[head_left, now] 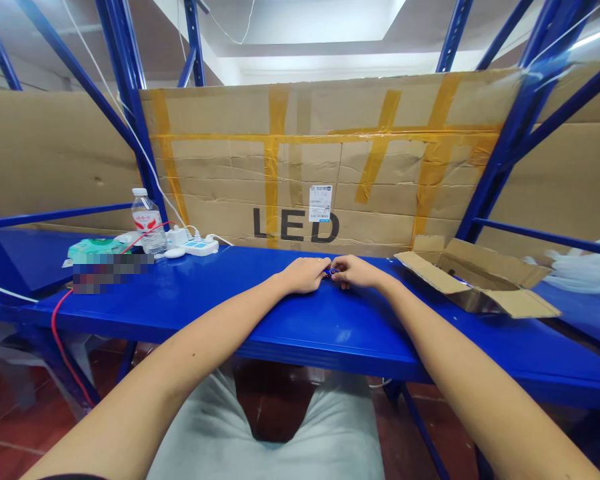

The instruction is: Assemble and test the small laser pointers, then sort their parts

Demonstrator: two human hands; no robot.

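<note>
Both my arms reach forward over a blue metal shelf (300,320). My left hand (306,273) and my right hand (356,272) rest on the shelf surface, knuckles up, fingertips meeting. Between the pinched fingers sits a tiny part (331,271), blue with a hint of red, too small to name. Both hands are closed around it. Most of the part is hidden by the fingers.
An open cardboard box (475,283) lies to the right. At the left stand a water bottle (147,221), a white power strip (199,247) with plugs, a green packet (93,249) and a red cable (60,340). A taped cardboard sheet (330,160) marked LED backs the shelf. White plastic (585,270) lies far right.
</note>
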